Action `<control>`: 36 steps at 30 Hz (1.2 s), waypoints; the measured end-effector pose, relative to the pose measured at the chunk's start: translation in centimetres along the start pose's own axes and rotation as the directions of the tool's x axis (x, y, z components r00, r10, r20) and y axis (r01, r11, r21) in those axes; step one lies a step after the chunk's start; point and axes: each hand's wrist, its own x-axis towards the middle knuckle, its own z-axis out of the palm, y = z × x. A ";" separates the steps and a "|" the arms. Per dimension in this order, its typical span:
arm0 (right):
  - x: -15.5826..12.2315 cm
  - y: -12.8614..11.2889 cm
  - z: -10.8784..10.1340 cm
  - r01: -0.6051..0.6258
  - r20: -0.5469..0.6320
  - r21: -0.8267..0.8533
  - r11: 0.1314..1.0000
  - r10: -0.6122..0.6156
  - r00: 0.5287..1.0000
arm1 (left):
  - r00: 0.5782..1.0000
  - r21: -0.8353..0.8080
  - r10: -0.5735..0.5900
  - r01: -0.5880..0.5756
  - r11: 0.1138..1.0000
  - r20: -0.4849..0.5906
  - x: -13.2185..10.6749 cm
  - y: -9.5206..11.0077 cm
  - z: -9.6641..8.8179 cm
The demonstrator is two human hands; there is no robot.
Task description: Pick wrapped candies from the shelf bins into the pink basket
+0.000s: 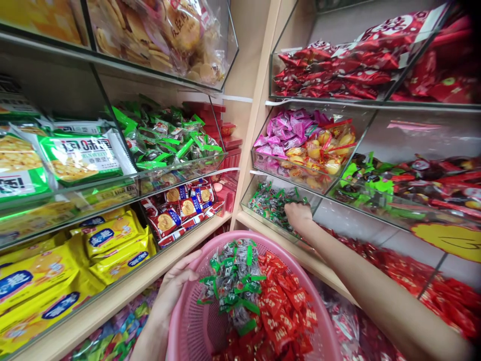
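My left hand (178, 276) grips the left rim of a pink plastic basket (190, 328). Inside the basket, green-and-clear wrapped candies (235, 276) are heaped beside red wrapped candies (283, 306). To the right, my right arm stretches into a low glass-fronted bin (255, 210) of small green wrapped candies (272, 200). My right hand (298, 216) is down among them, fingers curled. Its fingertips are hidden, so what they hold cannot be made out.
Glass-fronted shelves meet in a corner. Yellow packets (112, 240), red-and-blue packets (184, 205) and green snack packs (80, 150) fill the left side. Purple wrapped sweets (289, 130) sit above the right hand's bin. A yellow tag (447, 240) hangs at right.
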 end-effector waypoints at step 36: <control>-9.1 -11.1 -2.9 0.605 -0.273 0.599 0.525 -0.576 0.770 | 0.999 -0.007 0.029 -0.029 1.000 -0.018 -0.1 -0.3 0.1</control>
